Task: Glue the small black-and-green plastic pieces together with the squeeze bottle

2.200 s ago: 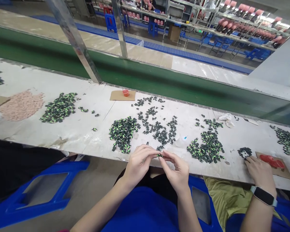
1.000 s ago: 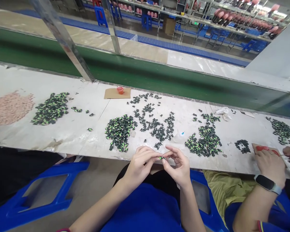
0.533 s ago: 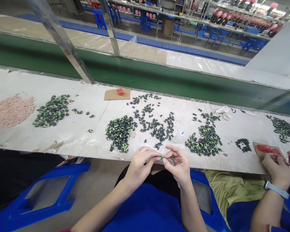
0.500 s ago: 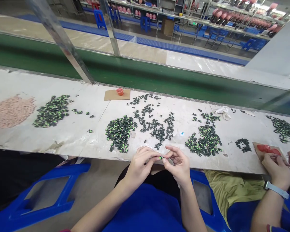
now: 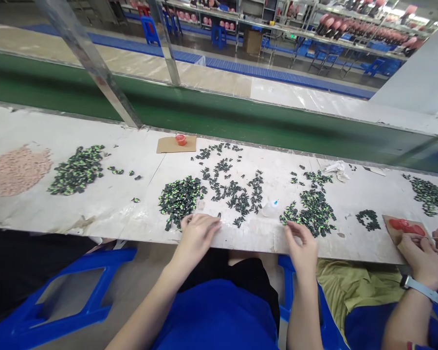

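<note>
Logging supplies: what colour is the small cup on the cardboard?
Orange-red small cup, head view.

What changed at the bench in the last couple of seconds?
The hands, which pinched one small green-and-black piece together over the lap, have parted. The left hand moved left to the pile of pieces; the right hand moved right to another pile. That piece is no longer visible. The piles and red cup stayed put.

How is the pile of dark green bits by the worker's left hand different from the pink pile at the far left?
The dark green pile is black flecked with bright green; the pink pile is one pale pink. The green pile lies beside the left hand; the pink one lies far from both hands. Its bits look coarser, the pink finer. Both lie loose on the white bench.
</note>
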Tool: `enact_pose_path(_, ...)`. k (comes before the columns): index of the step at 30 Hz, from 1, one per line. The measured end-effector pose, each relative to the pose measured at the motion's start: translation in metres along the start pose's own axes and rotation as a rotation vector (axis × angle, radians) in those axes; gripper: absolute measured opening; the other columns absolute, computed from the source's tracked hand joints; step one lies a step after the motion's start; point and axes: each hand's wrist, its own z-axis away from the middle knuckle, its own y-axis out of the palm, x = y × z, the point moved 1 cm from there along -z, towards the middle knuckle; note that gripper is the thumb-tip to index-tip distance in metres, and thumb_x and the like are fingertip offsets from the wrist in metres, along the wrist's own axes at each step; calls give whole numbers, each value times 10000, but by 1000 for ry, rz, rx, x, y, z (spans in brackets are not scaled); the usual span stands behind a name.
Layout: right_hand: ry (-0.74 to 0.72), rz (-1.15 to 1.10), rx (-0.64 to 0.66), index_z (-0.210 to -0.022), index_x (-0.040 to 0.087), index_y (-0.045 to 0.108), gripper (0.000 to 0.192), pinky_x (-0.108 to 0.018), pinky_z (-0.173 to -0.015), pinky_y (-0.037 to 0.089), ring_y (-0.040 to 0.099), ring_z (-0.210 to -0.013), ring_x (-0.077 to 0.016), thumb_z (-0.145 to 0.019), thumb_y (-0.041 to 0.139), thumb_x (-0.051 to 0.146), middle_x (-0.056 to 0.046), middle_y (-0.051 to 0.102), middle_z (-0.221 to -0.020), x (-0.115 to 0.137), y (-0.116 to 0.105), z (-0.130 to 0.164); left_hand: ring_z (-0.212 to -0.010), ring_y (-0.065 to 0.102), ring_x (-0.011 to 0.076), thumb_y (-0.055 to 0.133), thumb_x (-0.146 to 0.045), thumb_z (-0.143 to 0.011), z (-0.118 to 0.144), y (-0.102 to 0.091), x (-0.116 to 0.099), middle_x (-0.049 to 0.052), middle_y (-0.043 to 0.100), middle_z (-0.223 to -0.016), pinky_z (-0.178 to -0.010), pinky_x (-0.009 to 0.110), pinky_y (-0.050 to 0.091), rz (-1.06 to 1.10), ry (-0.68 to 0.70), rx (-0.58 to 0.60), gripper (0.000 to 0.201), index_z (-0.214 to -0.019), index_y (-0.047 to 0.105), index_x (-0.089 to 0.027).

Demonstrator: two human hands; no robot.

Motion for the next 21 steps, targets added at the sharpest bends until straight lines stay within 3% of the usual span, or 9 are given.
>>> enact_pose_path(3,-72,153,-153,-864,183,699,222,-405,-774,521,633,-779,-218,-824,572,361,-101,681,-886,-8,-8,-15,-874,615,260,513,-274,-887,-1,-9,20,59,731,-848,-913,489,311,-104,-21,-127,157,-878,667,-249)
enact_pose_path(6,-196,249,-233,-920,179,697,267,-492,-929,437,563,-1046,-287,-844,560,395,-132,678,-997,-4,-1,-22,-882,608,263,516,-257,-877,-4,-13,28,60,731,-856,-911,480,297,-141,-54,-163,158,-872,674,-247)
enact_pose_path(9,-261,308,-177,-1032,180,669,371,-550,-1001,346,369,-1257,-336,-836,573,480,-145,646,-1106,2,16,-21,-894,605,271,522,-250,-873,-11,-7,24,63,731,-853,-885,472,304,-142,-51,-141,161,-849,681,-241)
enact_pose_path(13,-256,390,-45,-1129,181,605,541,-606,-1010,269,236,-1314,-393,-775,599,590,-157,586,-1199,2,36,-17,-927,593,270,492,-192,-880,-20,2,18,56,731,-863,-885,470,301,-130,22,-106,202,-842,682,-249)
enact_pose_path(17,-217,397,-20,-1026,189,609,445,-629,-997,226,219,-1316,-414,-806,559,573,-149,596,-1167,0,47,-20,-941,578,283,475,-134,-864,-29,-7,26,65,730,-874,-875,493,284,-166,-25,-184,232,-825,676,-243)
enact_pose_path(21,-175,233,-40,-924,187,570,352,-572,-1038,249,258,-1343,-369,-794,591,513,-165,609,-1155,7,51,-23,-953,555,316,485,-127,-829,-49,-20,39,91,724,-882,-864,522,283,-220,-73,-208,222,-818,684,-225)
